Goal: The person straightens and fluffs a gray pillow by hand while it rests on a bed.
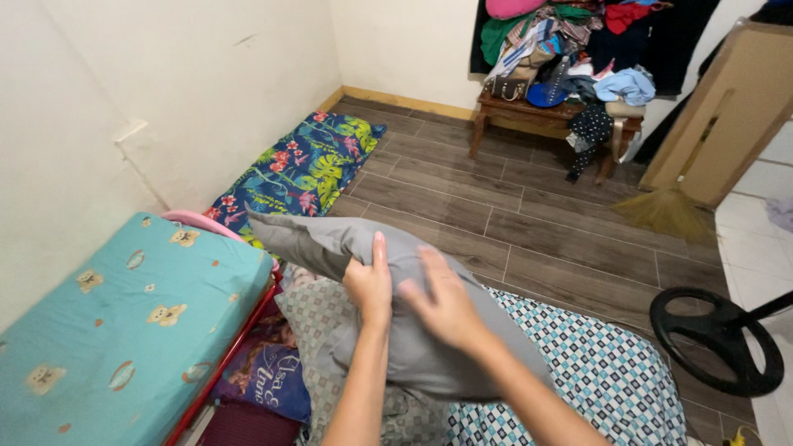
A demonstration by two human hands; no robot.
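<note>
1. The grey pillow (372, 289) is lifted clear of the bedding, its far corner pointing left over the gap between the two mattresses. I read it as held up because nothing supports that corner.
2. The left hand (369, 285) grips the pillow's upper edge, fingers curled over the top and thumb behind – a pinch that keeps the fabric from sagging.
3. The right hand (446, 306) lies flat on the pillow's near face, fingers spread and not clenched. I judge it to be pressing or smoothing rather than gripping, though the palm side is hidden from me.
4. Under the pillow lie a patterned grey cushion (318, 326) and a blue-and-white checked sheet (595, 372), just beneath the forearms.
5. To the left sits a teal mattress with bear prints (124, 322), edged by a red frame (235, 347).
6. Further off, a floral mat (310, 165) lies along the wall on the wood-look floor (529, 223).
7. A wooden bench (537, 116) heaped with clothes (562, 41) stands at the far wall – well apart from the hands.
8. A broom (665, 206) and the round black base of a fan (714, 339) are at the right.
</note>
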